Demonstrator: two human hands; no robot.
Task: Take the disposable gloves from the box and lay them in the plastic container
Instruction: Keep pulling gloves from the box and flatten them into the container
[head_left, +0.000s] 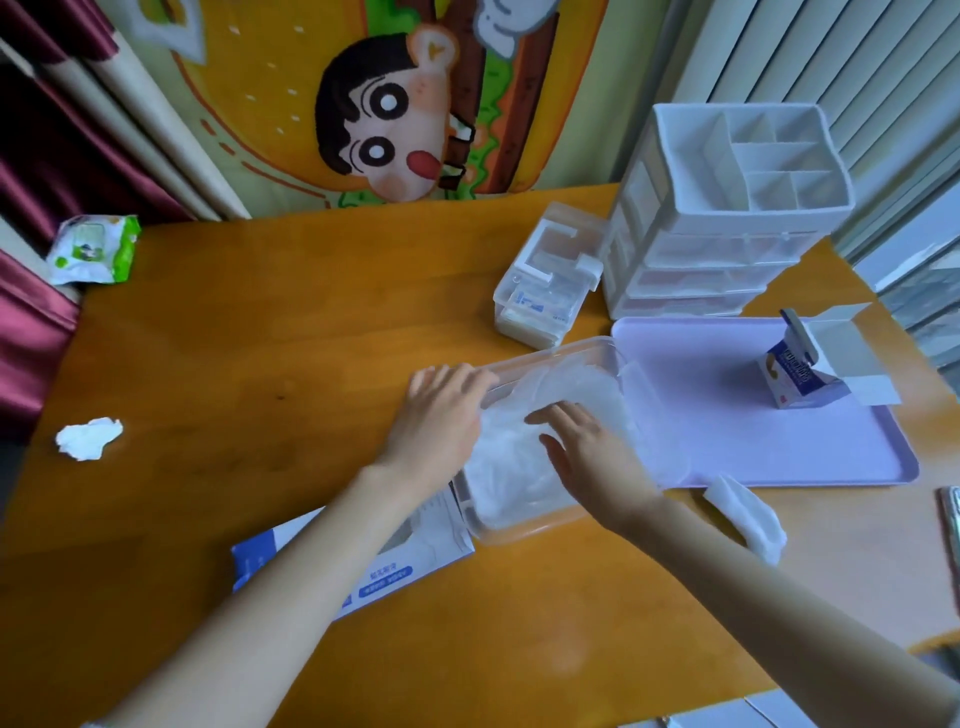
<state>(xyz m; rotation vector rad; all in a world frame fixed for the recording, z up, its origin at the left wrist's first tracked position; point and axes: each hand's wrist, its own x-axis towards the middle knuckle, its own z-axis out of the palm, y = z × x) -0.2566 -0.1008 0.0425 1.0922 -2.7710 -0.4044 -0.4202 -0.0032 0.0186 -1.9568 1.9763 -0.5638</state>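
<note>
From here I see the disposable gloves (511, 470) lying as a thin, cloudy, crumpled heap inside the clear plastic container (524, 531), which sits on the bench (260, 338) with its right side against a lilac tray (753, 452). I judge them nearly weightless, limp and slick. They will likely puff back up and cling to skin, so I would flatten them with broad palm pressure, and lift any stray one by pinching its cuff edge.

My left hand (441, 415) is spread, fingers straight, resting on the container's far-left rim and seeming to steady it. My right hand (587, 452) is also spread, palm down over the glove pile with its fingertips touching the film and pinching nothing. The box (395, 566) lies flat at the near left, under my left forearm, just beside the container.
</note>
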